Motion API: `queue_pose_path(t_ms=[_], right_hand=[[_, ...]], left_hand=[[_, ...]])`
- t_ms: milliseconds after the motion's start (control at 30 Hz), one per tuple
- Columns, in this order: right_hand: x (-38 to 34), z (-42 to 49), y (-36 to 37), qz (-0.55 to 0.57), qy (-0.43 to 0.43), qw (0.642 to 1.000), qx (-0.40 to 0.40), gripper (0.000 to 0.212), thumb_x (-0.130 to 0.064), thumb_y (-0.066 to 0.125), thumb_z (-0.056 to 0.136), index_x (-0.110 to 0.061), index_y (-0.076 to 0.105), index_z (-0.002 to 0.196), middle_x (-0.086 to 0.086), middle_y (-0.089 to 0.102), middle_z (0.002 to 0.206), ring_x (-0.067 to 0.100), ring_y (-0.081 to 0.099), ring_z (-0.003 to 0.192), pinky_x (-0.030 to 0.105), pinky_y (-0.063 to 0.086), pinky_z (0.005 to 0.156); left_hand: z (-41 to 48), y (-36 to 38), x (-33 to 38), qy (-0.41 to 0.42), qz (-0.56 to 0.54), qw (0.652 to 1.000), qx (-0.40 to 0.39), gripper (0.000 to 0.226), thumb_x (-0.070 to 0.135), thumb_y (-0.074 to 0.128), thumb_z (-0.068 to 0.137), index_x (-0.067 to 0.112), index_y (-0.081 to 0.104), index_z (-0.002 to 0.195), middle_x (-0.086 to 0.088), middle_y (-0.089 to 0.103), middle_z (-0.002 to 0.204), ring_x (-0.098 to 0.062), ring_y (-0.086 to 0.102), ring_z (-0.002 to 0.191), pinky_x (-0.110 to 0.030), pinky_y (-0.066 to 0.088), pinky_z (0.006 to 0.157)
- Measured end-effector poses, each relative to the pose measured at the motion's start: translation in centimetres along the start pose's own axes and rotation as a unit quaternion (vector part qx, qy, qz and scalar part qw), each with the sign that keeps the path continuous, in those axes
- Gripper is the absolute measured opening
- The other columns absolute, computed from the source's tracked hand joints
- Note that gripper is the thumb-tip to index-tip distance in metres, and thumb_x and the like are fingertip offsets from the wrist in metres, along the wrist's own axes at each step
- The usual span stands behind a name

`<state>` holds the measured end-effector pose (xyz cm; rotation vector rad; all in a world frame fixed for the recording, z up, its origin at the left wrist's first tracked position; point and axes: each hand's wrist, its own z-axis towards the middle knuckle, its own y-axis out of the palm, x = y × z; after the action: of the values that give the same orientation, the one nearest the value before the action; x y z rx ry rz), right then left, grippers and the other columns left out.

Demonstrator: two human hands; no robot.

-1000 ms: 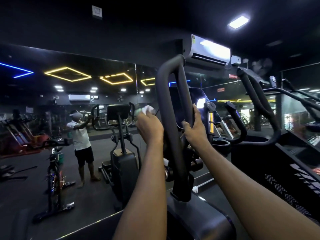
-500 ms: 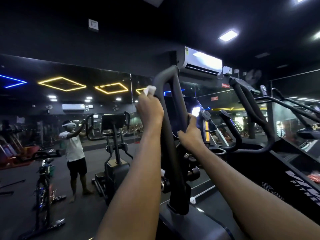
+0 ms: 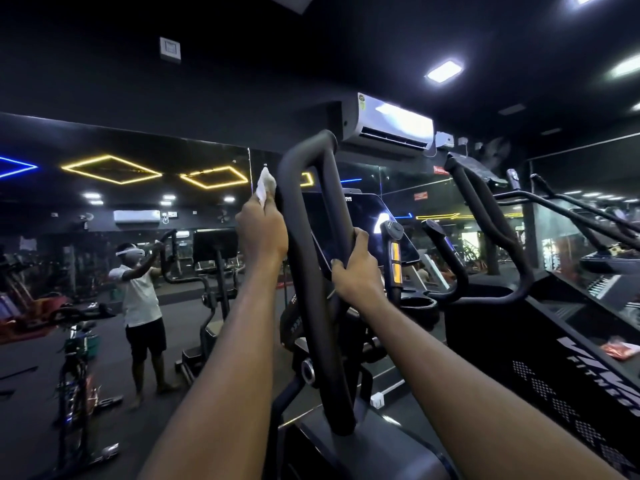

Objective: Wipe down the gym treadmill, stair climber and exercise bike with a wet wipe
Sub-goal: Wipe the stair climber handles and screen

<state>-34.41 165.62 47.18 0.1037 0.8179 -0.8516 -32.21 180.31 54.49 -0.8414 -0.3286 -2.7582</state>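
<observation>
Left hand [image 3: 261, 233]: raised at centre frame, back of the hand towards the camera; the fingers are curled round the wet wipe and hold it against the outer side of the handle's left bar.
Wet wipe [image 3: 265, 185]: white and crumpled, sticking up out of the top of the left fist, touching the left bar just below its upper bend.
Right hand [image 3: 356, 271]: right of centre and lower than the left; the fingers are wrapped round the right bar of the same handle, thumb on the near side, in a closed grip.
Loop handle [image 3: 304, 271]: a tall black padded loop rising from the machine's grey base at bottom centre to a bend in the upper middle; both hands are on it, one on each bar.
Console screen [image 3: 367, 211]: dark panel behind the loop, partly seen between its bars.
Mirror [image 3: 104, 237]: fills the left half of the frame and shows a reflected person [image 3: 142, 296] reaching up to a matching machine.
Exercise bike [image 3: 74, 368]: lower left, well apart from the hands.
Neighbouring machine [image 3: 554, 358]: right side, black side panel with white lettering and curved black handles above.
Air conditioner [image 3: 388, 124]: white wall unit, upper middle, above the top of the loop.
</observation>
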Motion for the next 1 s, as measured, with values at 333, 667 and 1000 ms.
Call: queue_pose_path(t_ms=[333,667,1000], right_hand=[[-3.3,-3.2,-4.7,0.275,-0.146,0.950,0.004,0.060,-0.021,0.066,0.089,-0.025,0.047,0.146,-0.008,0.059,0.133,0.006,0.062,0.115,0.026,0.055,0.093],[-3.8,-2.6,-6.6,0.256,-0.086,0.962,-0.039,0.011,-0.021,0.073,0.090,-0.020,0.069,0.080,0.000,0.069,0.073,0.012,0.062,0.066,0.027,0.048,0.060],[-2.0,-2.0,-7.2,0.285,-0.021,0.954,-0.094,0.014,-0.038,0.068,0.093,-0.026,0.069,0.084,0.001,0.071,0.071,0.012,0.065,0.057,0.022,0.046,0.044]], left_hand=[[-3.9,-3.4,3.3,0.169,0.010,0.963,-0.212,0.024,0.010,0.054,0.101,0.018,0.062,0.122,-0.009,0.066,0.102,-0.024,0.065,0.086,-0.039,0.057,0.072],[-4.1,-3.4,6.2,0.112,0.118,0.908,-0.387,0.065,0.023,0.069,0.096,0.031,0.034,0.150,-0.006,0.071,0.096,-0.024,0.071,0.083,-0.049,0.060,0.078],[-3.5,-2.3,6.6,0.094,0.159,0.885,-0.428,0.076,0.014,0.076,0.089,0.031,0.035,0.150,0.004,0.070,0.101,-0.011,0.071,0.092,-0.042,0.059,0.088]])
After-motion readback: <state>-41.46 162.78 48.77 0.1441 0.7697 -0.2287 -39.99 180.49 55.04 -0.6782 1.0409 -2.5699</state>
